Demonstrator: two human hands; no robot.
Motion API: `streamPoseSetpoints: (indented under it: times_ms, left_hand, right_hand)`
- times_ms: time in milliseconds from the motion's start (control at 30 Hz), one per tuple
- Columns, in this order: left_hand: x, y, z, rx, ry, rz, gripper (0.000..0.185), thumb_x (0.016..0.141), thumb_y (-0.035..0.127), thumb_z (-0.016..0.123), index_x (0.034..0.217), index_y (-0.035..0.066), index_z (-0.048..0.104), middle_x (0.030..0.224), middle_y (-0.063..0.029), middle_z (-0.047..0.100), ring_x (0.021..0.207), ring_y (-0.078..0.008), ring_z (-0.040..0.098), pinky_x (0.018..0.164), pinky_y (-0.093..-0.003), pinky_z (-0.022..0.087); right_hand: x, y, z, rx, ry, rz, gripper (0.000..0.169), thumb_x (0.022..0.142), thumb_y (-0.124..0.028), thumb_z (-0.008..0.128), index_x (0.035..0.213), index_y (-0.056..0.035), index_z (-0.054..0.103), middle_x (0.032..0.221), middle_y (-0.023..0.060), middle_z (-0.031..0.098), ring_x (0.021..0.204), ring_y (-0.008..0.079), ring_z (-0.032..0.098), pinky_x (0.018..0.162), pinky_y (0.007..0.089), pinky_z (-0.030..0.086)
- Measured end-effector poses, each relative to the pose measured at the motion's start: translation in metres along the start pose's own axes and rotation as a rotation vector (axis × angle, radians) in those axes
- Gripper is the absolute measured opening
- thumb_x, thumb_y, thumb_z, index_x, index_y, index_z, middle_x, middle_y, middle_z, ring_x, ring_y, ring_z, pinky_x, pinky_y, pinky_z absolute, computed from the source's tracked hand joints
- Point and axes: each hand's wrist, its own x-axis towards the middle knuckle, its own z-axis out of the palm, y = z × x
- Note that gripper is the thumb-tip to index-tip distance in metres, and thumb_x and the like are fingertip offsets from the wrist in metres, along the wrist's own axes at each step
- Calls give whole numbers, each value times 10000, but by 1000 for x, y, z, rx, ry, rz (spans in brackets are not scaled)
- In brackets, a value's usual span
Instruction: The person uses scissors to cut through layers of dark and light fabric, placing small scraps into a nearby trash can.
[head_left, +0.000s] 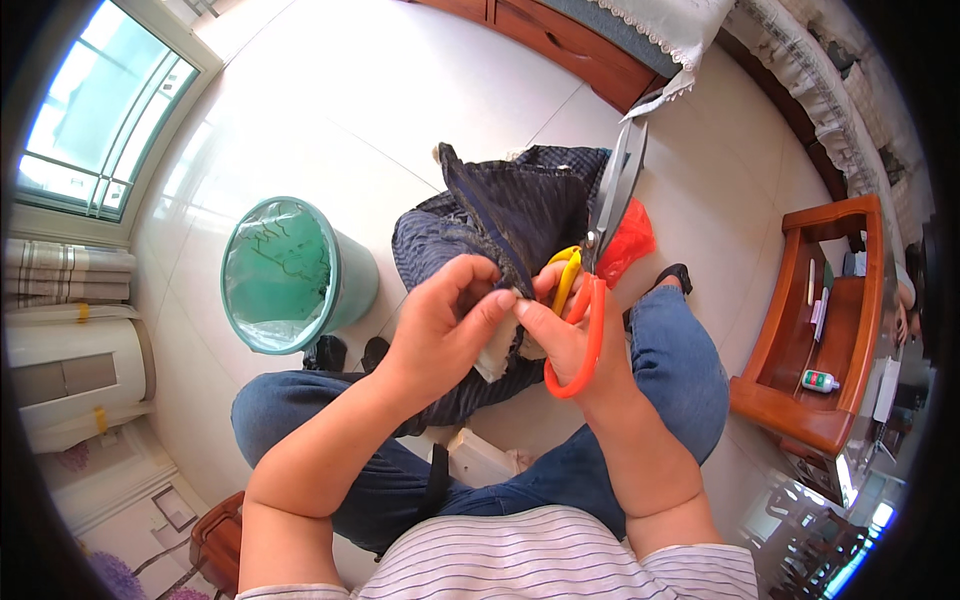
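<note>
A dark blue patterned garment (517, 202) with a frayed seam lies bunched across my knees. My left hand (457, 315) pinches the seam edge between thumb and curled fingers. Close against it, my right hand (559, 322) has its thumb at the same edge. Hooked on that right hand is a pair of scissors (611, 202) with one orange and one yellow handle. The blades point away from me and look nearly closed. A pale lining (495, 352) hangs below my fingertips. The right fingertips are partly hidden behind the cloth and the handles.
A green bucket (360, 274) lined with a clear bag stands on the tiled floor to the left. Beyond the scissors lies a red plastic bag (628, 244). At the right is a wooden table (765, 352) with a small bottle (820, 381). A wooden cabinet (555, 45) stands ahead.
</note>
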Motion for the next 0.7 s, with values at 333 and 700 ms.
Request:
streamPoseSetpoints:
  times_ms: [333,700]
  left_hand:
    - [7,13,-16,-319,175,-58,119,862,107,546,883,-5,578,786,13,578,733,-28,500,653,-169,407]
    - [21,18,-32,-754,203,-155,131,862,144,544,878,19,579,814,-9,598,734,-52,533,677,-201,438]
  right_hand:
    - [-5,-2,1,112,-193,139,216,751,-170,665,811,-48,498,684,-20,489,603,58,452,549,195,381]
    - [-27,-5,0,395,-729,363,702,812,-650,326,990,12,480,810,43,489,671,70,436,620,186,356]
